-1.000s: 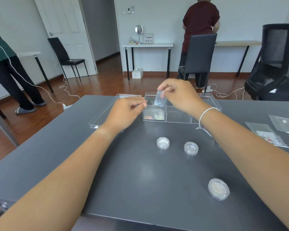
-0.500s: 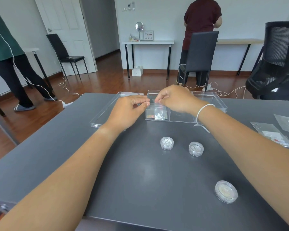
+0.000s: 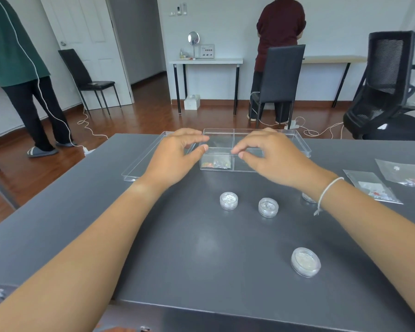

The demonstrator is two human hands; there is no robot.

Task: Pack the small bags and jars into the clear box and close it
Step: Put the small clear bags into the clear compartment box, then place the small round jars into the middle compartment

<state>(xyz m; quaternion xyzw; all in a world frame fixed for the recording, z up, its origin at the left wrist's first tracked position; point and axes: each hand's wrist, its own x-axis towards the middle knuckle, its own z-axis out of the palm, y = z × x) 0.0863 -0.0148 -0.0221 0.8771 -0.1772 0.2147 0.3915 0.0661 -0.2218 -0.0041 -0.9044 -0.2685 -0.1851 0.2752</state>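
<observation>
Over the clear box (image 3: 268, 140): both hands hover, left hand (image 3: 175, 159) and right hand (image 3: 273, 156) empty, fingers loosely spread, pinching nothing.
Front-left compartment: one small bag (image 3: 216, 162) already lies inside.
On the desk (image 3: 177, 248): three jars in clear view (image 3: 228, 200) (image 3: 268, 207) (image 3: 305, 261), more bags (image 3: 371, 188) far right, lid (image 3: 141, 164) beside the box.
Risk: a sweeping right forearm could knock a jar rolling; slippery bags could slide off the compartment edge.
</observation>
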